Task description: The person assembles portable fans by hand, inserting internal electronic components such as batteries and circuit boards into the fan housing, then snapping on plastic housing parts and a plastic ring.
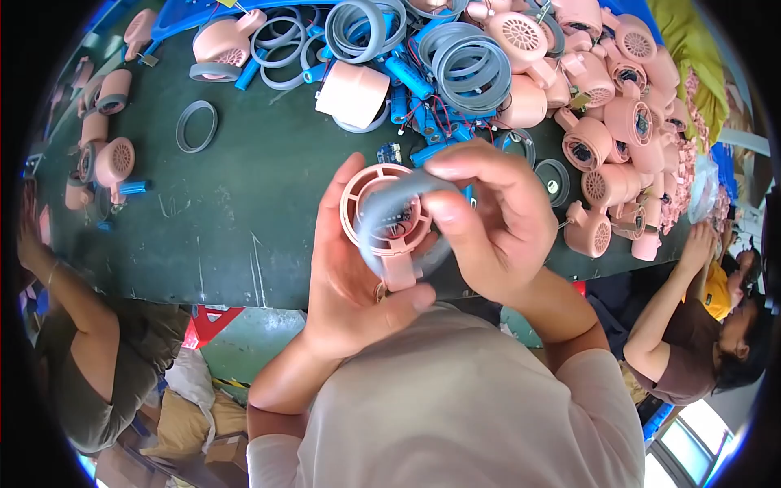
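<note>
The grey ring (381, 205) in the right grip (508, 224) is blurred and covers part of the pink housing (397, 275), so the parts inside are too small and veiled to tell. Behind that housing, most of the left grip (338, 297)'s fingers are hidden. Beyond the right grip, stacked rings (472, 102) partly conceal blue cells (409, 77). Far ahead of both grips, the upper edge cuts off a blue tray (183, 18). Well right of them, pink bits (683, 180) are too tiny to identify.
</note>
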`<state>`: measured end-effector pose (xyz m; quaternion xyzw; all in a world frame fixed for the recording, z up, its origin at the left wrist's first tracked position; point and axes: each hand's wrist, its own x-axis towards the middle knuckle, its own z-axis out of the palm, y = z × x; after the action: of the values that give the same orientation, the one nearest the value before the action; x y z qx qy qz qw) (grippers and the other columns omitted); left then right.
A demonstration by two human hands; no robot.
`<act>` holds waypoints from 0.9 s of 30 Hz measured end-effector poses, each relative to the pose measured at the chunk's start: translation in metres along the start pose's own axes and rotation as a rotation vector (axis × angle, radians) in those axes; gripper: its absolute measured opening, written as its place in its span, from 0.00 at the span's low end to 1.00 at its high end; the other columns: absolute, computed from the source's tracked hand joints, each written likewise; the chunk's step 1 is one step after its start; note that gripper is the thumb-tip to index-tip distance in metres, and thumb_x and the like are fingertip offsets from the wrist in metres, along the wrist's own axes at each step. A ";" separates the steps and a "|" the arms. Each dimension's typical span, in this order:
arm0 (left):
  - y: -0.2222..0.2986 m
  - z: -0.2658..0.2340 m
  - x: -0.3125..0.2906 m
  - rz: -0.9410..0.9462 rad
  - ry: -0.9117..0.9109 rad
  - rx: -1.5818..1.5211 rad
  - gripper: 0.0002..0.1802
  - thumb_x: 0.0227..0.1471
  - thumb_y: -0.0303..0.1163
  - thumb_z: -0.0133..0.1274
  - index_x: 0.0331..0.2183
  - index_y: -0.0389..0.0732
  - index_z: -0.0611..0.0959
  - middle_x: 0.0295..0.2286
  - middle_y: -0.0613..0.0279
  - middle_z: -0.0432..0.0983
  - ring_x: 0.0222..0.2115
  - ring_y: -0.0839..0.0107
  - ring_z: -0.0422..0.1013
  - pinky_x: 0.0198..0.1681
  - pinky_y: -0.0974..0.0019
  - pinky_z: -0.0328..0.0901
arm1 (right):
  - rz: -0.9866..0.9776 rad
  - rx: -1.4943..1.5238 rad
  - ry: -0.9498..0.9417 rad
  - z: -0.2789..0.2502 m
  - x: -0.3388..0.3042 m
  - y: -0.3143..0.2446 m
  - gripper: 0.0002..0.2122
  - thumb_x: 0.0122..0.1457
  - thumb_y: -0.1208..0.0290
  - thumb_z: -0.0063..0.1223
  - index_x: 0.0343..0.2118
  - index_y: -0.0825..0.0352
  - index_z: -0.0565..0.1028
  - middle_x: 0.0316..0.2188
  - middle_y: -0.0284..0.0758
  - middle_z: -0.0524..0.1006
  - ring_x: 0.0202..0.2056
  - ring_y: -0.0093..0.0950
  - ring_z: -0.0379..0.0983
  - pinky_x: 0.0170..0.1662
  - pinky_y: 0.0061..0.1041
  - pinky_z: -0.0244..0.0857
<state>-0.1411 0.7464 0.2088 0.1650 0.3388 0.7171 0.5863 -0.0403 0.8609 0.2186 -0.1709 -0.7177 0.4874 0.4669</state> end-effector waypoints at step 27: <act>0.005 -0.007 -0.007 0.219 -0.145 0.284 0.65 0.26 0.30 0.73 0.61 0.44 0.50 0.58 0.45 0.53 0.54 0.58 0.62 0.56 0.56 0.61 | -0.433 -0.041 -0.156 0.003 0.012 -0.004 0.13 0.52 0.77 0.58 0.40 0.72 0.71 0.25 0.34 0.71 0.25 0.28 0.66 0.25 0.24 0.61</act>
<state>-0.1479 0.7371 0.2083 0.3332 0.3734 0.7078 0.4986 -0.0477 0.8662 0.2274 0.0157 -0.7815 0.3730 0.5000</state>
